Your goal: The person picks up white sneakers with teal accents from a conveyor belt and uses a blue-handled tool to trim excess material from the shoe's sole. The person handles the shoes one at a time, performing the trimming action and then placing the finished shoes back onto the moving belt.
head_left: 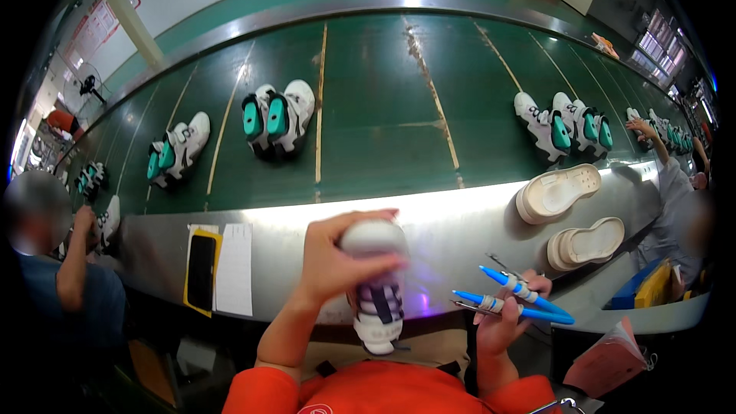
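Grip, left hand [333, 261]: fingers wrapped over the rounded toe of a white sneaker with dark lacing and pale sole [377, 291], which stands toe-up just in front of my chest, on the near side of the steel bench edge [429, 222].
Grip, right hand [506, 314]: closed around two blue pen-like tools with thin metal tips [514, 299], which splay out to the right of the sneaker.
Slip risk: I hold the sneaker by its smooth toe only; I judge it could twist or drop towards my lap if the fingers loosen.
Tool risk: two tools in one fist leave neither well steadied; a tip could scratch or mark the white upper in the wrong spot.
Blur: the sneaker's toe looks smeared, so I cannot judge the exact finger contact.
Beyond the bench edge: white moulded soles [556, 192] rest on it to the right; a green conveyor belt [368, 107] carries white-and-teal sneaker pairs [276, 119].
Neighbours: a co-worker's arm [73, 261] far left of the bench edge, another far right.
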Tool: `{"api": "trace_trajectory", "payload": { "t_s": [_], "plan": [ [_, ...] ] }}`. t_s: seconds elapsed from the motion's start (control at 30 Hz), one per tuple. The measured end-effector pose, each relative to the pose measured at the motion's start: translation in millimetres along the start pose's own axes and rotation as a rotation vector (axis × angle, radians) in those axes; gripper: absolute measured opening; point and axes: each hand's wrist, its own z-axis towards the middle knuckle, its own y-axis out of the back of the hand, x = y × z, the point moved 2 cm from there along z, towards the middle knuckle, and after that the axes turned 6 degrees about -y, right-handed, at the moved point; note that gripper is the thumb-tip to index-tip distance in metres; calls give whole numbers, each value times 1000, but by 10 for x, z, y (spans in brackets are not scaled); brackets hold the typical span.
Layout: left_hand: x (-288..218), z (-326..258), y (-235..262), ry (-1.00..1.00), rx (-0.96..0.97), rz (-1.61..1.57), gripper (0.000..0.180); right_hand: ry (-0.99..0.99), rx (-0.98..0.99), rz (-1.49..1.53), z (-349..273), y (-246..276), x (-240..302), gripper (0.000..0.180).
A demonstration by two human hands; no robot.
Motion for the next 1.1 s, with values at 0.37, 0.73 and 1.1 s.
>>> {"api": "trace_trajectory", "payload": {
  "t_s": [0.37, 0.73, 1.1],
  "plan": [
    [-301, -375, -195, -224, -83, 261, 38, 569, 182, -12, -96, -505, 91, 34],
    [-262, -358, -161, -246, -61, 271, 43, 628, 325, 103, -122, -547, -42, 47],
    [-254, -357, -176, -286, -29, 278, 39, 545, 409, -81, 27, -555, 204, 41]
  ]
}}
